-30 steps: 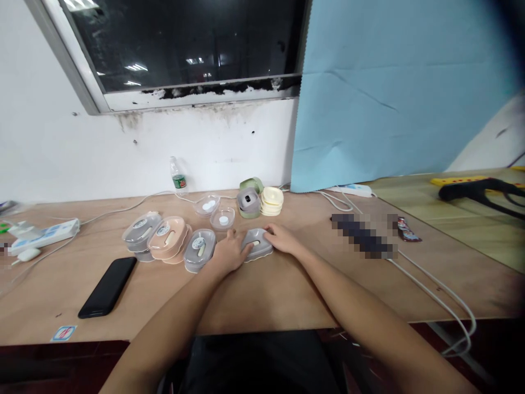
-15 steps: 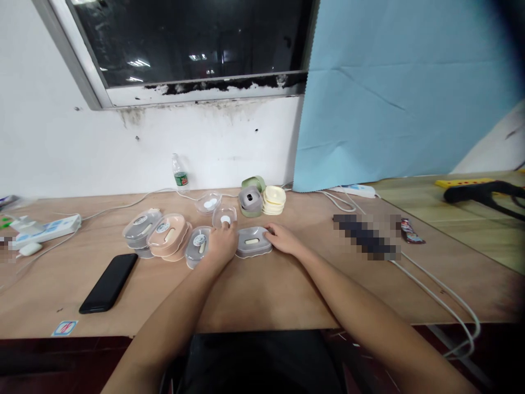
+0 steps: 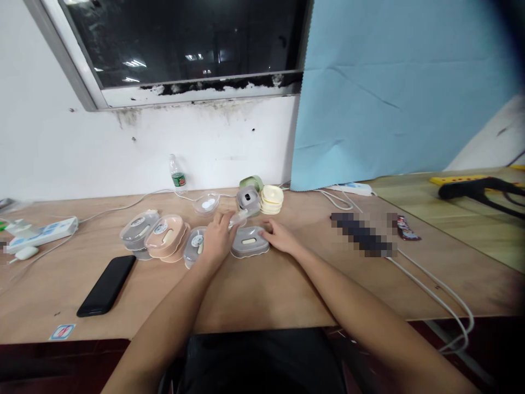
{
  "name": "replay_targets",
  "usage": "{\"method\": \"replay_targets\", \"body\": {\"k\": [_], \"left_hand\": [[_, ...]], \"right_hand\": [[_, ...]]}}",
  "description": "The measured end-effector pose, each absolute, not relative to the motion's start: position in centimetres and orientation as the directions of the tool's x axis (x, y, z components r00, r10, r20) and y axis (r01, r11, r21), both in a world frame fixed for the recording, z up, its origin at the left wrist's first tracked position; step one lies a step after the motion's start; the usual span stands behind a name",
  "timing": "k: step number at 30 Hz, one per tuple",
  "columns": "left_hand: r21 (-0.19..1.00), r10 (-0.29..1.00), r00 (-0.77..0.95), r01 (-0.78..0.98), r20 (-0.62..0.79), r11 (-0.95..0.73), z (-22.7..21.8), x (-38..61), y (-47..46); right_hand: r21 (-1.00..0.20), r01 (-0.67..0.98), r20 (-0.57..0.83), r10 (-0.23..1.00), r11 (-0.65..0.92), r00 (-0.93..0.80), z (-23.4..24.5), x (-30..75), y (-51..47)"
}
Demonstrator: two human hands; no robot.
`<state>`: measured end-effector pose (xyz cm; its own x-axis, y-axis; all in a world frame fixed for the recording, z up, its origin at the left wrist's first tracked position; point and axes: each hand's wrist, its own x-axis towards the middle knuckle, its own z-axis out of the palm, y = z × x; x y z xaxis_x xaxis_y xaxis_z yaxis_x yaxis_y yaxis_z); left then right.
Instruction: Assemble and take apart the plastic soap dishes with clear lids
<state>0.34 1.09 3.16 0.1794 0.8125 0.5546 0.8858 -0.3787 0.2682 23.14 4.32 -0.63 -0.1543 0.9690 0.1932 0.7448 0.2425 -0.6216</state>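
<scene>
My left hand point(image 3: 216, 239) is closed on a clear plastic lid point(image 3: 239, 219), held tilted above the table just over an open grey soap box point(image 3: 249, 247) with a pale bar in it. My right hand point(image 3: 279, 236) rests with its fingers against the right end of that grey box. Left of my left hand lie a lidded grey box point(image 3: 193, 244), a peach box point(image 3: 165, 236) and another lidded grey box point(image 3: 138, 228). Behind are a clear lid point(image 3: 206, 204), a grey and green stack point(image 3: 248, 200) and cream trays point(image 3: 272, 199).
A black phone point(image 3: 106, 284) lies at the front left of the wooden table point(image 3: 262, 284). A power strip point(image 3: 39, 232) and cables are at far left, a water bottle point(image 3: 178, 176) by the wall, white cables point(image 3: 435, 295) at right, a blue sheet point(image 3: 389, 87) behind.
My left hand left the grey box, reached back to the clear lid behind it, closed on it and lifted it toward the box. My right hand stayed at the box's right end.
</scene>
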Motion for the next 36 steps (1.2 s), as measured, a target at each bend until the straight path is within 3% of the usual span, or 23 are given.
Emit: {"method": "replay_targets", "body": {"k": [5,10,15,19,24,36], "left_hand": [[0.393,0.772,0.241,0.749,0.588,-0.533,2.7,0.6,0.9],[0.419,0.838,0.201,0.792,0.508,-0.444,3.5,0.5,0.2],[0.190,0.927,0.250,0.932,0.280,-0.309,3.8,0.6,0.2],[0.066,0.926,0.292,0.947,0.239,-0.316,3.4,0.7,0.3],[0.046,0.952,0.250,0.964,0.177,-0.262,3.1,1.0,0.4],[0.056,0.944,0.279,0.955,0.175,-0.292,3.2,1.1,0.5]], "right_hand": [[-0.757,0.538,0.370,0.922,0.371,-0.116,0.1,23.0,4.0],[-0.818,0.434,0.369,0.923,0.377,-0.106,0.6,23.0,3.7],[-0.791,0.545,0.249,0.960,0.280,-0.131,0.7,23.2,3.9],[-0.687,0.675,0.194,0.963,0.269,-0.186,0.3,23.3,4.2],[-0.622,0.735,0.209,0.962,0.269,-0.175,-0.2,23.3,4.4],[-0.616,0.749,0.190,0.969,0.243,-0.157,-0.3,23.5,4.6]]}}
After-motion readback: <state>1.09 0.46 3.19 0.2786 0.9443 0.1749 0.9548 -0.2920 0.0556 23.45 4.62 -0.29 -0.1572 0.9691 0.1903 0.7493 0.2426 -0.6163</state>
